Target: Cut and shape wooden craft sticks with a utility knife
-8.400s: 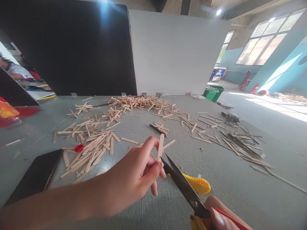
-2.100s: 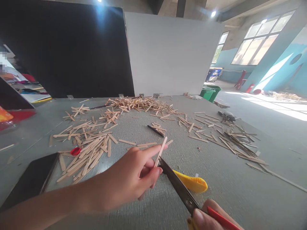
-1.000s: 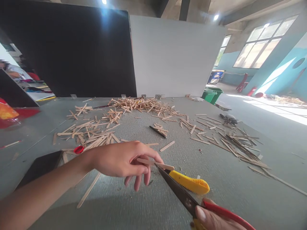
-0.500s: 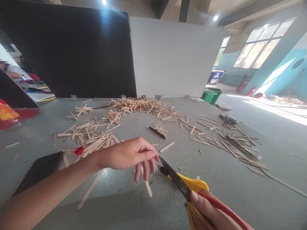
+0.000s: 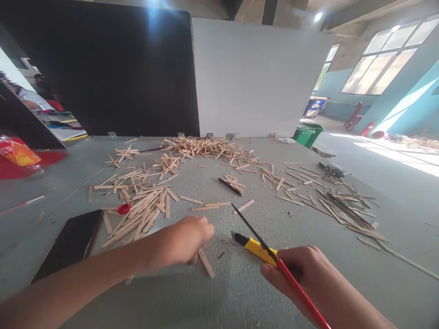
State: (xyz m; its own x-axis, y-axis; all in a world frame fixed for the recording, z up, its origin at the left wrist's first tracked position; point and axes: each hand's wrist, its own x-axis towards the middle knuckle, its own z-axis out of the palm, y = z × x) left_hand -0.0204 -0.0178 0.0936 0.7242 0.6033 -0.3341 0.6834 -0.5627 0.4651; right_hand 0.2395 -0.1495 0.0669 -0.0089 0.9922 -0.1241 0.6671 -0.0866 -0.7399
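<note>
My left hand (image 5: 183,240), blurred by motion, is curled with its fingertips turned down and hidden. A wooden craft stick (image 5: 206,264) lies just below it on the grey table, its upper end covered by the hand. My right hand (image 5: 302,274) grips red-handled scissors (image 5: 291,278), their dark blades pointing up and to the left. Beside and partly under the blades is a yellow utility knife (image 5: 257,249) with a black tip; its rear end is hidden at my fingers, and I cannot tell whether they hold it. A small dark sliver (image 5: 221,255) lies between my hands.
Heaps of craft sticks (image 5: 206,151) spread along the back, with more sticks (image 5: 147,210) at left. A black pen (image 5: 230,186) lies mid-table. At left are a dark flat phone-like object (image 5: 68,242), a red ring (image 5: 123,209) and a bottle (image 5: 18,151). Thin strips (image 5: 353,214) lie right.
My left hand has drawn back from the scissor tips, moved slightly left and curled its fingers. My right hand has turned over the scissors, now palm down. The view has shifted slightly.
</note>
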